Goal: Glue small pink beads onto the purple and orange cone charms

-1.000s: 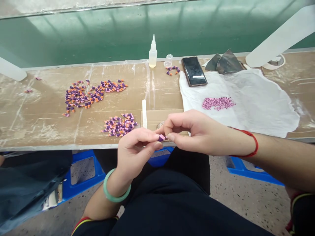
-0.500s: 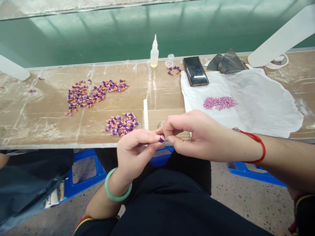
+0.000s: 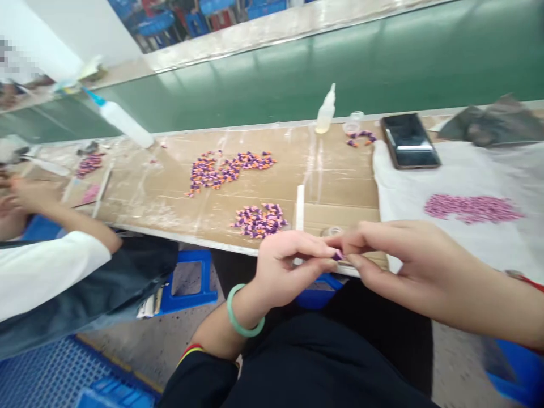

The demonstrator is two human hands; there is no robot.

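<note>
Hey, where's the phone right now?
In the head view, the phone lies right of centre, partly on the white cloth, just right of the small curved cluster of purple pieces.

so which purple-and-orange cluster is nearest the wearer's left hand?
The compact front cluster, just beyond the left hand; the bigger cluster and small arc lie farther back.

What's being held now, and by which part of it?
The left hand pinches a purple piece by its left end; blur hides whether the right hand grips it too.
</note>
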